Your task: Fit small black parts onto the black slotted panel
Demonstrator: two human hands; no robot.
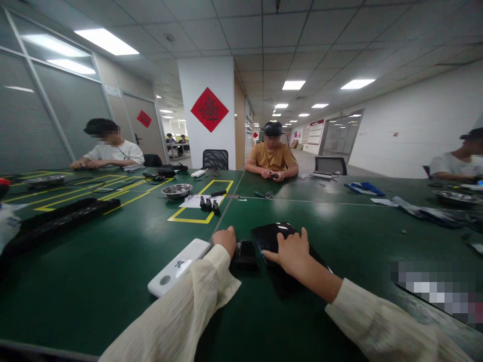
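Observation:
My left hand [225, 241] is curled closed on the green table, between a white slab-like device [179, 266] and a small black box [246, 255]. Its fingertips are turned away, so anything inside them is hidden. With fingers spread, my right hand [293, 253] rests over a glossy black flat thing [273, 232], which may be a pouch or a panel. My right thumb reaches to its left edge, where a small blue spot shows. The white device bears the handwritten mark "26" and a grey round patch.
A yellow-taped rectangle holds white paper [194, 201] and several small black parts [210, 205]. Beside it stands a metal bowl [177, 191]. A long black tray [68, 221] lies at the left. Across the table a person in a yellow shirt [272, 158] sits; others sit left and right.

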